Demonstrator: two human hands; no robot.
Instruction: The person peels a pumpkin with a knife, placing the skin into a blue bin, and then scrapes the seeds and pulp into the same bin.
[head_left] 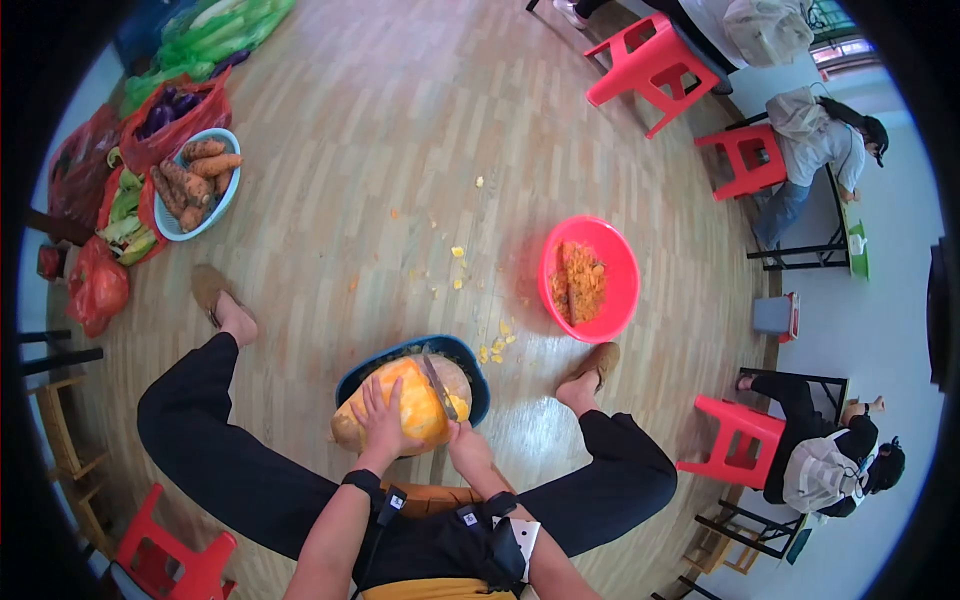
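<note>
A large pumpkin [424, 410] lies across a dark blue tub [481, 392] between my knees. Part of its tan skin is off, baring orange flesh. My left hand [383, 420] rests on its left side, fingers spread over the surface. Closed around the handle of a knife [437, 384], my right hand [468, 449] is at the pumpkin's near right side. The blade points away from me and lies against the flesh. The handle is mostly hidden in my fingers.
A pink basin [628, 262] with orange shreds stands ahead right; yellow scraps [457, 252] dot the floor. At left are a light blue basket [236, 186] of carrots and bagged vegetables [168, 110]. Red stools [740, 440] and several seated people line the right side.
</note>
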